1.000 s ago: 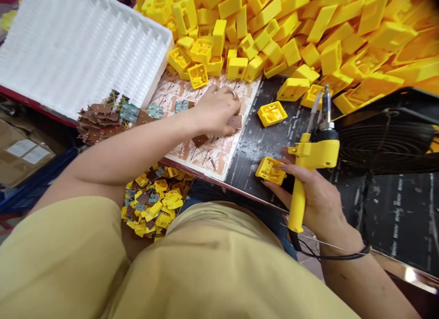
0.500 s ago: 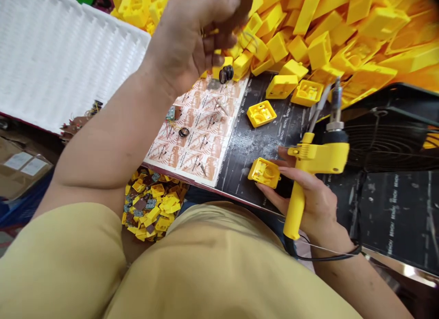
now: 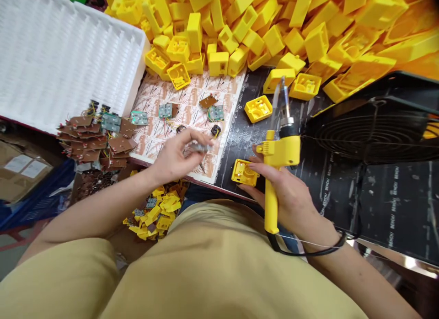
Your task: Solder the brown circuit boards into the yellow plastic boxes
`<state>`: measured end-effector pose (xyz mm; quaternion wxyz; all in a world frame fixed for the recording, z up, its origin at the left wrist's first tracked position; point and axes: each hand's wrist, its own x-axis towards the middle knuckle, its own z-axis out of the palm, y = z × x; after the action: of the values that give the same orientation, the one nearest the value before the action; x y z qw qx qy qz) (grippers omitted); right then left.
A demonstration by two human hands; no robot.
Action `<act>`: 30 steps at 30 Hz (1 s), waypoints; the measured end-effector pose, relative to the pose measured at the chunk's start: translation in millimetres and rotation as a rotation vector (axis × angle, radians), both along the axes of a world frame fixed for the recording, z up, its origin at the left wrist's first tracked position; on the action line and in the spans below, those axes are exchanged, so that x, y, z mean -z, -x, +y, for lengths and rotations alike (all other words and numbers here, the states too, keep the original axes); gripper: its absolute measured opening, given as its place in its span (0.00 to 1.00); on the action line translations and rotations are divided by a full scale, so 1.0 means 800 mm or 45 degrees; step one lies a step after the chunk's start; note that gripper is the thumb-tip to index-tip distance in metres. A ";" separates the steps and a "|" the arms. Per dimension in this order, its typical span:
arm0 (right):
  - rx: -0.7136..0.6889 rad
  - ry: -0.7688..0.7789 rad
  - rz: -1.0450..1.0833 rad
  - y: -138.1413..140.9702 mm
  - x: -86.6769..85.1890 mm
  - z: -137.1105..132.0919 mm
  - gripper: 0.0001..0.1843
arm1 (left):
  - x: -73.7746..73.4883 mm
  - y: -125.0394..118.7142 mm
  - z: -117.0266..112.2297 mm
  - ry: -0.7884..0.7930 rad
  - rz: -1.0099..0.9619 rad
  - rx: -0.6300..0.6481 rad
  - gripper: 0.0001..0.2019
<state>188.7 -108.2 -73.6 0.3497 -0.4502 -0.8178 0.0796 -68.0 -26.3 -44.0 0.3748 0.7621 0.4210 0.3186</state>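
Yellow plastic housings (image 3: 308, 31) heaped at bench rear, many unworked. White foam tray (image 3: 61, 58) at left. Circuit boards (image 3: 92, 136) stacked below tray; few laid on printed sheet (image 3: 161, 131). Soldering gun (image 3: 276, 159) gripped by right hand (image 3: 291, 195), fingertips touching open housing (image 3: 244, 172). Left hand (image 3: 178, 156) half closed, small grey part (image 3: 200, 147) pinched; blurred.
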 end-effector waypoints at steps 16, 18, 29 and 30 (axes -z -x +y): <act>-0.013 -0.020 -0.010 -0.010 0.006 0.000 0.29 | -0.010 -0.038 -0.015 -0.680 1.080 0.038 0.12; -0.028 -0.008 -0.002 -0.012 0.006 -0.002 0.30 | -0.001 -0.039 -0.013 -0.650 1.072 0.050 0.10; 0.071 -0.091 0.036 0.009 0.010 -0.005 0.27 | 0.014 -0.021 -0.021 -0.383 0.500 0.120 0.08; 0.099 -0.108 0.055 0.008 0.006 -0.006 0.27 | 0.014 -0.022 -0.020 -0.333 0.482 0.107 0.08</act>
<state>182.2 -113.3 -78.6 0.3888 -0.4644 -0.7947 0.0409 -50.6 -42.2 -54.9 0.2001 0.8673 0.4067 0.2059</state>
